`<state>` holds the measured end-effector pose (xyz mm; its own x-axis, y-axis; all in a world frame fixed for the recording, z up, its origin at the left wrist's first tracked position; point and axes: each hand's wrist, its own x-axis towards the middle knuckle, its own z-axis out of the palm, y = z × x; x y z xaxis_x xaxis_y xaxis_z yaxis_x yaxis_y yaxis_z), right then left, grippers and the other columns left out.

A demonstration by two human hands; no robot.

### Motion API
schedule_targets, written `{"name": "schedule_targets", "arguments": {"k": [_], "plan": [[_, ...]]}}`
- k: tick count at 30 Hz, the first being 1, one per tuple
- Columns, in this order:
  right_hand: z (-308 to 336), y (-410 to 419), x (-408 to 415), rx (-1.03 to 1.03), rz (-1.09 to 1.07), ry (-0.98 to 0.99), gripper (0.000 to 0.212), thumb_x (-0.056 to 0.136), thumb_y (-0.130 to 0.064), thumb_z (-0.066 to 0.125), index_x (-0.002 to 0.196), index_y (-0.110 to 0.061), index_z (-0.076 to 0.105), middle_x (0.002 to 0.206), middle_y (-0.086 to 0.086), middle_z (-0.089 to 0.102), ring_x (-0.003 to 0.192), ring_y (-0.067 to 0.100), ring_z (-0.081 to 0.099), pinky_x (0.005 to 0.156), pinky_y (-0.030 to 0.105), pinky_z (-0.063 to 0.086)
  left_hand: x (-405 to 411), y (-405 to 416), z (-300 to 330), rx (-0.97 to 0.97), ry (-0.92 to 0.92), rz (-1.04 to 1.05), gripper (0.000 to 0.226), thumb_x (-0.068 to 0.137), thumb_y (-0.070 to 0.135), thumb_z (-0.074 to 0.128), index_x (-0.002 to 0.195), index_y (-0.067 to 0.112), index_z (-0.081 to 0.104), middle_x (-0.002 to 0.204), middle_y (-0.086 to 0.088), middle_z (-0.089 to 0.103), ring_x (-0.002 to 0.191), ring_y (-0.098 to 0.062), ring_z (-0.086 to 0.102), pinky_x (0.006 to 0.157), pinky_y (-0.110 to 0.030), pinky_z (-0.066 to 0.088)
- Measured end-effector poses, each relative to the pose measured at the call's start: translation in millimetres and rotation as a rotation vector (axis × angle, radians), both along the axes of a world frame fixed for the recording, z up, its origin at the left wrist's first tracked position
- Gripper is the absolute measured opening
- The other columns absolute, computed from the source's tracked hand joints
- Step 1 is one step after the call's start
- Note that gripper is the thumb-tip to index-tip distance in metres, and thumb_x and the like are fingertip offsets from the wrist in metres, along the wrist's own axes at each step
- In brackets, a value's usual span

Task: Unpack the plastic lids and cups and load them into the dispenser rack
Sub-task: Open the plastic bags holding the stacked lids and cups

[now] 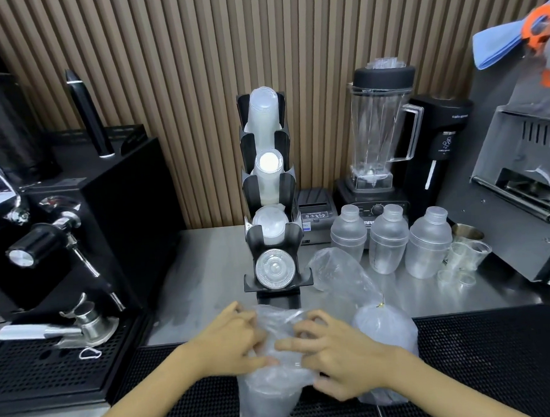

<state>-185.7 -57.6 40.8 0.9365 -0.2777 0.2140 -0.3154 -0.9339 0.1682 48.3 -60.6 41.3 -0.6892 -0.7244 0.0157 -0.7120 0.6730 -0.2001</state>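
Fingers of both the left hand and right hand curl, pinching a crinkled clear plastic bag between them; 1 black rack beyond holds cloudy cups and lids.

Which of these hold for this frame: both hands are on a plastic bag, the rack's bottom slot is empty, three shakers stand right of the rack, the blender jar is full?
1. Both the left hand and the right hand grip the plastic bag. True.
2. The bottom slot of the dispenser rack is empty. False: it holds lids.
3. Three shakers stand right of the rack. True.
4. The blender jar is full. False: it looks empty.
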Motion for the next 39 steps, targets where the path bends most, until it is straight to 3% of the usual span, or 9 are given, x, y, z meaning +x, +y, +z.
{"name": "schedule_targets", "arguments": {"k": [4,8,12,17,19,22,27,31,39], "plan": [[-10.8,1.6,7.2,-0.023,0.038,-0.064,0.046,0.090,-0.031,0.044,0.053,-0.012,0.063,0.063,-0.003,0.060,0.076,0.018,0.045,0.096,0.038,0.034,-12.2,4.3,-5.9,0.148,-0.002,0.246,0.084,0.071,0.082,0.042,0.120,0.015,0.052,0.123,0.001,0.058,0.116,-0.016,0.044,0.102,-0.036,0.027],[-23.0,-6.5,20.9,-0.102,-0.419,0.020,0.044,0.082,-0.032,0.043,0.047,-0.014,0.062,0.044,-0.003,0.056,0.069,0.015,0.055,0.091,0.041,0.031,-21.6,11.3,-11.3,0.427,0.112,0.405,0.097,0.071,0.062,0.063,0.146,0.017,0.019,0.151,0.003,0.029,0.138,-0.016,0.029,0.112,-0.041,0.027],[-37.2,-3.5,31.7,0.503,-0.637,-0.168,0.037,0.082,-0.041,0.026,0.060,-0.021,0.047,0.068,-0.003,0.053,0.089,0.018,0.052,0.088,0.039,0.035,-22.9,20.4,-25.0,0.576,0.318,0.421,0.103,0.066,0.035,0.073,0.147,0.018,0.011,0.148,0.005,0.022,0.137,-0.012,0.027,0.112,-0.027,0.029],[-41.7,-13.4,26.7,0.981,-0.724,-0.402,0.007,0.086,-0.035,0.044,0.089,-0.030,0.040,0.066,0.001,0.054,0.066,0.019,0.048,0.066,0.033,0.037,-12.3,26.3,-48.7,0.646,0.780,0.500,0.094,0.054,0.030,0.083,0.131,0.030,0.030,0.126,0.013,0.041,0.114,-0.003,0.046,0.092,-0.012,0.041],[-49.6,-12.4,25.1,0.961,-0.734,-0.435,0.009,0.089,-0.035,0.041,0.097,-0.033,0.046,0.073,0.000,0.063,0.074,0.022,0.056,0.074,0.033,0.040,-7.6,23.1,-51.1,0.616,0.826,0.441,0.086,0.051,0.031,0.085,0.120,0.036,0.034,0.120,0.016,0.043,0.111,-0.003,0.048,0.093,-0.016,0.044],[-59.5,-4.2,28.2,0.609,-0.756,-0.370,0.031,0.089,-0.043,0.026,0.110,-0.032,0.047,0.093,0.001,0.070,0.096,0.021,0.060,0.088,0.037,0.032,-3.2,18.6,-45.3,0.618,0.767,0.303,0.080,0.053,0.030,0.082,0.117,0.041,0.036,0.117,0.016,0.038,0.109,0.001,0.044,0.092,-0.016,0.043],[-61.9,5.7,30.8,0.466,-0.800,-0.316,0.068,0.071,-0.059,0.001,0.122,-0.037,0.040,0.107,-0.005,0.067,0.106,0.016,0.055,0.087,0.038,0.028,5.2,17.3,-20.3,0.491,0.504,0.171,0.051,0.066,0.038,0.071,0.107,0.031,0.042,0.112,0.011,0.029,0.084,0.009,0.034,0.062,-0.007,0.030],[-64.1,6.1,26.2,0.651,-0.837,-0.250,0.076,0.067,-0.076,0.008,0.133,-0.044,0.029,0.129,-0.009,0.055,0.123,0.014,0.044,0.100,0.043,0.024,22.5,20.0,-14.2,0.142,0.314,-0.040,0.031,0.088,0.054,0.051,0.097,0.025,0.052,0.119,0.011,0.041,0.109,-0.005,0.035,0.089,-0.019,0.036],[-59.1,31.8,15.2,0.699,-0.692,-0.292,0.094,0.062,-0.078,0.049,0.139,-0.044,0.008,0.144,-0.025,0.026,0.135,-0.005,0.018,0.115,0.048,0.002,39.7,54.5,-85.3,-0.178,0.391,-0.128,0.006,0.089,0.023,0.058,0.094,0.022,0.060,0.101,0.008,0.060,0.092,-0.013,0.053,0.080,-0.021,0.040]]}}
